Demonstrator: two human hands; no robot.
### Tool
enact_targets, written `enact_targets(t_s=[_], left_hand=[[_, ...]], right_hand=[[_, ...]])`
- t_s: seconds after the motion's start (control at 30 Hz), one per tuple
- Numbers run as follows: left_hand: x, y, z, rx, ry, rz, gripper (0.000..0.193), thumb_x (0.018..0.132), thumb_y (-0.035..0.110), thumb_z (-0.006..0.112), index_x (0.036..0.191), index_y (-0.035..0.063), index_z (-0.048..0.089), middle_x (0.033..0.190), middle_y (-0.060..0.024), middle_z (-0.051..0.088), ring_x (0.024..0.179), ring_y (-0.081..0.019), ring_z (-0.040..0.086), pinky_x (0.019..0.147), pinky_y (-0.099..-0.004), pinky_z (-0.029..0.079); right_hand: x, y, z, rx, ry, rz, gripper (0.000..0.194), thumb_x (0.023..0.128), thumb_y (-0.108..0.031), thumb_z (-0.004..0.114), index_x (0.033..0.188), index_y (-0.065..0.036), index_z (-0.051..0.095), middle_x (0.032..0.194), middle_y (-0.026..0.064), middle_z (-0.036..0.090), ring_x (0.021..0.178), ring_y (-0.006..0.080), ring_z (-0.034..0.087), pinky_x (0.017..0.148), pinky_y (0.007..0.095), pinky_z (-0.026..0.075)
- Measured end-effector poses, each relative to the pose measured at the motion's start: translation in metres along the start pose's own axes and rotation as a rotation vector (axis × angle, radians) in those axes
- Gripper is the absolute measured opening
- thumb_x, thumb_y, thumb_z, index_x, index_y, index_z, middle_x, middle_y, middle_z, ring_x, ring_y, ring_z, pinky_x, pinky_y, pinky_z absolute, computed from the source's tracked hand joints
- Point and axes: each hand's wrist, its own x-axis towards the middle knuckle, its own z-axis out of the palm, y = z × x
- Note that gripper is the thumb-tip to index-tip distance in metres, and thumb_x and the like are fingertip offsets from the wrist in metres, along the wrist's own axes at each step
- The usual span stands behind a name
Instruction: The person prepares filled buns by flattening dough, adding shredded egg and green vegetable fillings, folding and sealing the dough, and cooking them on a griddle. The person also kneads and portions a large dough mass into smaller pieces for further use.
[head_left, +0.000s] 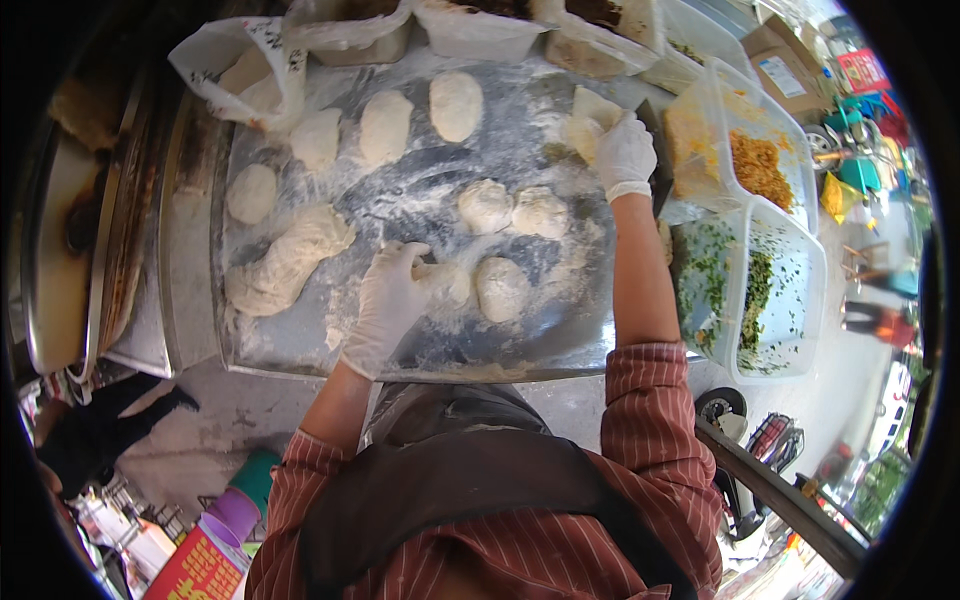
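Note:
My left hand (394, 300), in a thin whitish glove, is at the near middle of the floured metal worktop (420, 202). Its thumb and fingers are around the left end of a small dough piece (448, 283); how firmly they hold it is hard to tell. Right of that lies a round dough ball (502, 289). My right hand (626, 150), gloved too, has its fingers closed at the right edge of a pale, flat item (592, 127), perhaps a bag or dough sheet. Two gathered dough balls (512, 208) touch each other between the hands. A large dough lump (289, 262) lies at left.
Flattened dough ovals (386, 127) lie towards the back. Plastic tubs (484, 34) line the far edge, beside a white plastic bag (251, 75). Tubs with orange filling (759, 169) and chopped greens (757, 300) stand at right. A person (97, 427) is at lower left.

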Motion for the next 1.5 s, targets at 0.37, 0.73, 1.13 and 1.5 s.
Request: enact_targets(t_s=[0.37,0.73,1.13,1.5], left_hand=[[-0.002,0.019,0.001,0.057,-0.095,0.325,0.048,0.076,0.028,0.08,0.109,0.0011,0.058,0.108,-0.0167,0.062,0.096,-0.0257,0.065,0.08,-0.031,0.053],[-0.015,-0.01,-0.014,-0.236,-0.005,0.057,0.061,0.076,0.026,0.079,0.122,-0.0029,0.053,0.104,-0.0166,0.065,0.094,-0.0289,0.063,0.086,-0.0369,0.05],[-0.013,-0.014,-0.011,0.15,-0.139,0.306,0.068,0.077,0.018,0.073,0.135,-0.0033,0.044,0.135,-0.0269,0.046,0.124,-0.0359,0.049,0.102,-0.039,0.042],[-0.063,-0.084,-0.087,-0.733,0.566,-0.032,0.05,0.092,-0.001,0.058,0.14,0.0037,0.044,0.137,-0.013,0.05,0.123,-0.0229,0.05,0.103,-0.0334,0.043]], right_hand=[[-0.086,-0.03,-0.101,1.077,0.02,0.092,0.03,0.098,-0.029,0.056,0.101,0.0,0.063,0.075,0.0055,0.063,0.069,0.0176,0.063,0.062,0.0271,0.049],[-0.199,-0.07,-0.134,1.589,-0.173,0.335,0.022,0.099,-0.021,0.056,0.105,-0.002,0.067,0.09,0.0,0.066,0.079,0.0059,0.059,0.07,0.0224,0.048],[-0.195,-0.128,-0.139,1.054,-0.138,0.038,0.026,0.094,-0.023,0.062,0.077,-0.004,0.066,0.066,0.0045,0.062,0.055,0.0139,0.044,0.053,0.0294,0.038],[-0.254,-0.226,-0.046,0.136,-0.247,-0.625,0.024,0.089,-0.021,0.053,0.082,-0.004,0.068,0.07,0.0138,0.067,0.064,0.0262,0.068,0.055,0.0398,0.053]])
